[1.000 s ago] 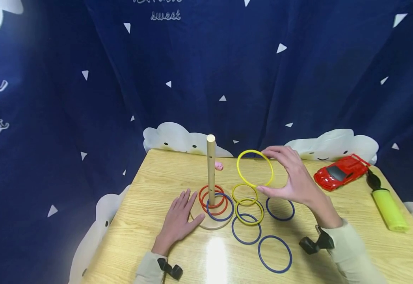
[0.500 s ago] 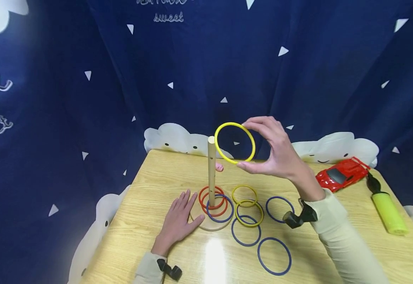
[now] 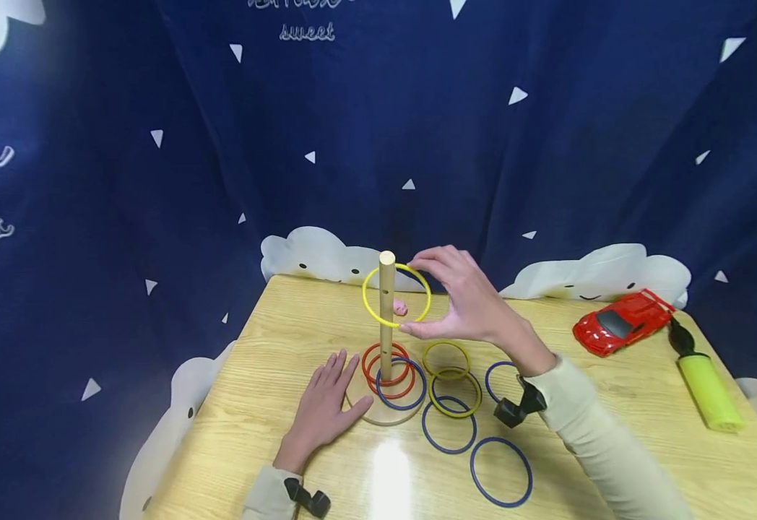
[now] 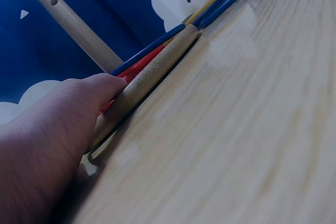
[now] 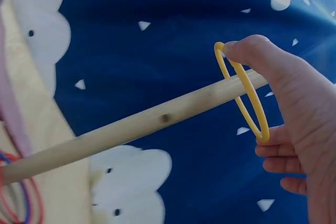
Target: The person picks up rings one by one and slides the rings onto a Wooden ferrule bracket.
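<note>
My right hand (image 3: 459,296) pinches a yellow ring (image 3: 365,290) between thumb and fingertips. In the right wrist view the upright wooden peg (image 5: 157,119) passes through this ring, near the peg's upper end. Two red rings (image 3: 363,365) and one blue ring (image 3: 425,385) lie around the foot of the peg on its round wooden base (image 3: 385,417). My left hand (image 3: 323,408) lies with extended fingers beside the base, on its left. In the left wrist view the left thumb (image 4: 100,87) is at the base's edge; the other left fingers are hidden there.
Right of the base, two yellow rings (image 3: 480,396) and several blue rings (image 3: 531,475) lie on the wooden table (image 3: 235,433), some overlapping. A red toy car (image 3: 619,323) and a yellow-green cylinder with a black end (image 3: 710,393) lie farther right. A small pink object (image 3: 400,308) sits behind the peg.
My right hand has carried the yellow ring left, first up, then down around the top of the peg. The left hand has stayed in place.
</note>
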A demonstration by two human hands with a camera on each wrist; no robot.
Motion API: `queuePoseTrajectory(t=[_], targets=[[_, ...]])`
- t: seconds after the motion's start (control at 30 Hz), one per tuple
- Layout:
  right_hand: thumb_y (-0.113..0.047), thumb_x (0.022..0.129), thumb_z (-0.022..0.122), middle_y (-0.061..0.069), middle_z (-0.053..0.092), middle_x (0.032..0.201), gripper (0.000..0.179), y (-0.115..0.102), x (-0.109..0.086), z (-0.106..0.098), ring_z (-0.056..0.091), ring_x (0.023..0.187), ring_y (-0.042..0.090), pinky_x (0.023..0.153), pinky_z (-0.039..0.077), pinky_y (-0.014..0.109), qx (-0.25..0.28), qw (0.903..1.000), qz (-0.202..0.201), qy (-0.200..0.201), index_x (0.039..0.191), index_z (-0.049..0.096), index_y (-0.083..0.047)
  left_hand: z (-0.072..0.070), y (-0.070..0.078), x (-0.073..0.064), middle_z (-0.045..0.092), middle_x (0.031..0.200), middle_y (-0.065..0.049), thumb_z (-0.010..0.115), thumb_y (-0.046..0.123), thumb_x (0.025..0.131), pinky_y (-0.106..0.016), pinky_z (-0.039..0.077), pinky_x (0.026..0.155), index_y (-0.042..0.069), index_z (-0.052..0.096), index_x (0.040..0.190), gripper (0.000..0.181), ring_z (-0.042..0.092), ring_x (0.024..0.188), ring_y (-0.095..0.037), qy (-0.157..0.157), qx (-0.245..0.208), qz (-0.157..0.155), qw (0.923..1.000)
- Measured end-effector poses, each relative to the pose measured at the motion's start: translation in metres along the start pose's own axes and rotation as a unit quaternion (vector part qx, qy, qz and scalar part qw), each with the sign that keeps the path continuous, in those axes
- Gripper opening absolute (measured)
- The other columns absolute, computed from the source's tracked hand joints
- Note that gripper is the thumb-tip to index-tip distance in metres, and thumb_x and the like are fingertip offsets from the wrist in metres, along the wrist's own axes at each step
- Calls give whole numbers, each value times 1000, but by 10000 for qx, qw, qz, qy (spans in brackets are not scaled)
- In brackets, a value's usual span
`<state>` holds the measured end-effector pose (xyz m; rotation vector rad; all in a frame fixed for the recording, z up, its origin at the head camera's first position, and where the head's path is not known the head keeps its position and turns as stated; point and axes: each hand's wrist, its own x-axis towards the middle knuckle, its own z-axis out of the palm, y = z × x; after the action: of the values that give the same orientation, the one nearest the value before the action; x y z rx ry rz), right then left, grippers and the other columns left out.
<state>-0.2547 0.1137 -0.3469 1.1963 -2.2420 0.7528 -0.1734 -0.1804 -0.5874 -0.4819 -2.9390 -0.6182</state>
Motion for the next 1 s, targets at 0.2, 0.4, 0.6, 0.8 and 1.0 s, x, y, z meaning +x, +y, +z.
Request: queuePoseTrajectory(t=[0.2, 0.4, 0.6, 0.8, 1.0], targets=[[-61, 64, 90, 7, 66, 128, 86, 5, -21, 25, 56, 121, 25, 97, 44, 47, 39, 9991, 267, -332, 124, 70, -2, -1, 2, 0, 22, 173, -10, 46, 73, 99, -52, 18, 128, 22, 26, 168, 88, 16, 161, -30, 43, 2, 18, 10000], [-65, 66, 87, 8, 66, 128, 88, 12, -40, 44, 56, 121, 25, 96, 45, 47, 39, 9973, 480, -556, 126, 70, -3, -3, 5, 0, 27, 171, -14, 50, 70, 99, -56, 21, 126, 18, 33, 166, 86, 21, 159, -34, 228, -120, 133, 9996], [-70, 69, 84, 8, 67, 128, 89, 22, -71, 71, 57, 124, 28, 103, 45, 51, 78, 9940, 782, -761, 125, 70, -2, -1, 5, 1, 26, 172, -13, 49, 70, 99, -55, 21, 127, 18, 31, 166, 86, 20, 160, -33, 152, -81, 137, 9998], [-71, 68, 84, 8, 66, 128, 91, 31, -91, 97, 57, 122, 26, 100, 46, 49, 45, 9907, 992, -935, 125, 71, -2, 1, 3, 0, 27, 171, -14, 50, 69, 99, -55, 22, 126, 19, 32, 166, 86, 22, 159, -34, 274, -52, 166, 9995], [-70, 68, 84, 9, 65, 133, 93, 36, -103, 115, 55, 125, 28, 101, 47, 51, -127, 9874, 1153, -1081, 132, 67, -4, 0, 1, -1, 27, 171, -14, 50, 70, 99, -56, 22, 126, 19, 31, 166, 87, 22, 159, -35, 253, -41, 164, 9995]])
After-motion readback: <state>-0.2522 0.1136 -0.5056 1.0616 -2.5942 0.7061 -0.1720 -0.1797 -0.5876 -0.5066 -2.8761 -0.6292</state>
